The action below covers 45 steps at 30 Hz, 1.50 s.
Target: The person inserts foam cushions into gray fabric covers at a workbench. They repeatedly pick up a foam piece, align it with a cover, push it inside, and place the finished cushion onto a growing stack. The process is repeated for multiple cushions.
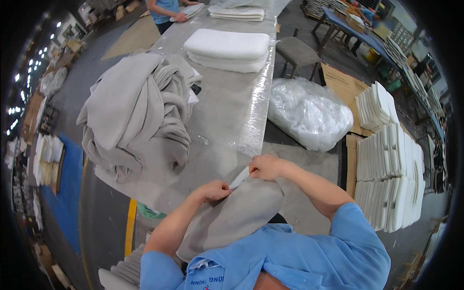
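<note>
A grey cushion cover [237, 212] rests against my front at the near end of the table, bulging as if something fills it. Between my hands its far edge gapes, and a strip of white padding or lining [240, 178] shows there; which of the two I cannot tell. My left hand [215, 190] pinches the left end of that edge, its fingers curled closed. Higher up and to the right, my right hand [265, 167] grips the other end with thumb and fingers together. A big heap of grey fabric covers [130, 106] lies beyond my left hand.
White pads [227, 48] are stacked farther up the plastic-covered table [222, 111]. To the right are a clear bag of white stuffing [311, 113], a stool [298, 50] and tall stacks of white cushions [386, 179]. A co-worker [166, 12] stands at the far left of the table.
</note>
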Each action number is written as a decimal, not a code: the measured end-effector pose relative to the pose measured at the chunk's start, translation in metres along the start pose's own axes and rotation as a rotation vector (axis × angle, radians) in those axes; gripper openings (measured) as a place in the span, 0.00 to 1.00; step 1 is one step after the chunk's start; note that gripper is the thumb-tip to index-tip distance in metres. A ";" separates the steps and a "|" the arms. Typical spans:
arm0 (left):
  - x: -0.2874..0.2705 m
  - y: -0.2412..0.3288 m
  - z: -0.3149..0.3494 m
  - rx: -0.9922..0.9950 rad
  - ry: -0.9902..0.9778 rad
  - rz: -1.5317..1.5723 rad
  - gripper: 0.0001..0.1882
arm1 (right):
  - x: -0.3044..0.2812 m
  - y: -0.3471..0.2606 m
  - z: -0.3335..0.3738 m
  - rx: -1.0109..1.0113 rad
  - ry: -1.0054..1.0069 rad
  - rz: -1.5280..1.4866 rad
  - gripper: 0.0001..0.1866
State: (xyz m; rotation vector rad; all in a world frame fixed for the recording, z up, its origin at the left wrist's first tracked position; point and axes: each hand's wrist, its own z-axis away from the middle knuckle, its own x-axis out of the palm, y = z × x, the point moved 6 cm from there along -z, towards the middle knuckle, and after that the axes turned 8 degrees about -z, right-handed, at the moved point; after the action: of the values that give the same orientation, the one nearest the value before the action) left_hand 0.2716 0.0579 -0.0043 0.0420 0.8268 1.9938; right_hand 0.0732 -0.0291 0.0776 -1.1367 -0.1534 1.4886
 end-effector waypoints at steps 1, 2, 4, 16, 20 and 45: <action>-0.001 0.004 0.002 -0.022 -0.026 -0.032 0.20 | 0.004 0.002 -0.002 0.042 -0.077 -0.016 0.09; 0.002 0.008 0.006 -0.045 -0.052 -0.064 0.20 | 0.001 -0.005 0.001 -0.080 -0.005 -0.034 0.08; 0.003 0.017 0.016 0.040 0.093 -0.035 0.17 | 0.001 -0.008 0.023 -0.315 0.151 -0.080 0.04; 0.039 0.044 0.081 0.456 1.165 -0.168 0.09 | 0.008 0.004 0.037 -0.216 0.177 -0.259 0.07; 0.040 0.051 0.084 0.545 1.217 -0.211 0.10 | 0.007 0.015 0.022 -0.096 0.188 -0.303 0.08; 0.042 0.064 0.065 0.511 1.057 -0.257 0.07 | 0.007 0.011 0.008 0.232 -0.298 -0.158 0.11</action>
State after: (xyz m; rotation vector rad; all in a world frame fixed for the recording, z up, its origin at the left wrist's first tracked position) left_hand 0.2223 0.1048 0.0700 -0.8379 1.8723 1.4274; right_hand 0.0611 -0.0233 0.0703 -0.6989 -0.2622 1.4846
